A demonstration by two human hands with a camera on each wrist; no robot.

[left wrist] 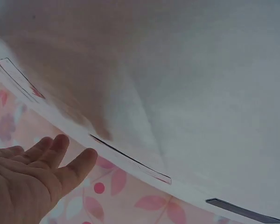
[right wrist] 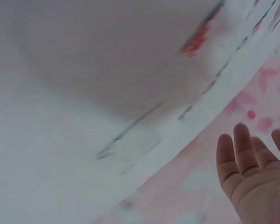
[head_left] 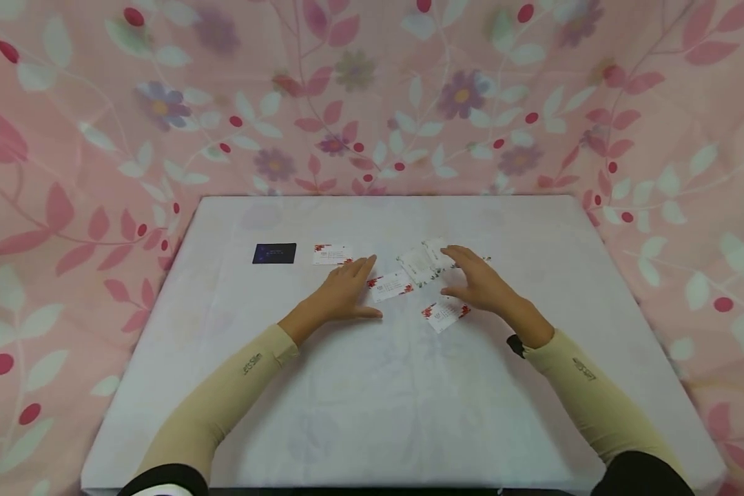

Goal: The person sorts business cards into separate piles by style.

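Note:
My left hand point(head_left: 344, 293) is over the table left of the middle, fingers loosely extended and holding nothing. Just beyond its fingertips lies a white card with red flowers point(head_left: 390, 286). My right hand point(head_left: 483, 282) hovers with fingers and thumb spread, partly hiding a leaf-edged card under it. At its fingertips lie two overlapping white cards with green leaf borders point(head_left: 417, 265). Below its thumb a tilted red-flowered card point(head_left: 445, 315) rests on the cloth. In the wrist views, the left palm point(left wrist: 32, 186) and right palm point(right wrist: 261, 186) both show bare.
Farther left on the white-covered table point(head_left: 372, 413) lie a dark blue card point(head_left: 274, 253) and beside it another white card with red flowers point(head_left: 331, 254). A pink floral cloth point(head_left: 384, 103) hangs behind the table's back edge and along its sides.

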